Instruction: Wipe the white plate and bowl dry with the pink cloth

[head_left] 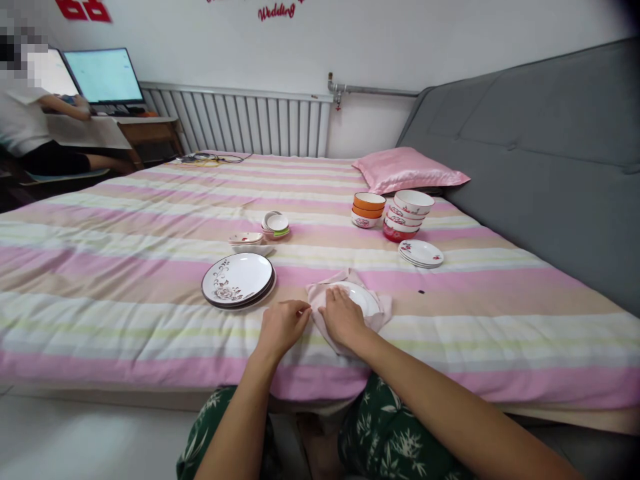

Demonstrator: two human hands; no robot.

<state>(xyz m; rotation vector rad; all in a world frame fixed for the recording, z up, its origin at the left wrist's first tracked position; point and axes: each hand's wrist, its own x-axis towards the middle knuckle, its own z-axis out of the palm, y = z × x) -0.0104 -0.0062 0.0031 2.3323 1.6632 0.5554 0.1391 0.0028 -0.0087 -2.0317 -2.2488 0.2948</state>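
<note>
A white plate (369, 303) lies on a spread pale pink cloth (334, 339) near the front edge of the bed. My right hand (343, 315) rests flat over the plate's left side and the cloth, fingers stretched out. To its left, my left hand (284, 325) pinches the cloth's left edge between thumb and fingers. Beside that hand sits a stack of larger plates (239, 279) with a brown flower pattern and dark rims. What lies under my right palm is hidden.
Small dishes (246, 239) and little bowls (275, 223) sit behind the large plates. Orange bowls (369, 205), white-and-red bowls (407, 215) and flowered plates (421, 253) stand farther right. A pink pillow (407, 168) lies by the headboard (540, 147). A person (25, 123) sits at the desk.
</note>
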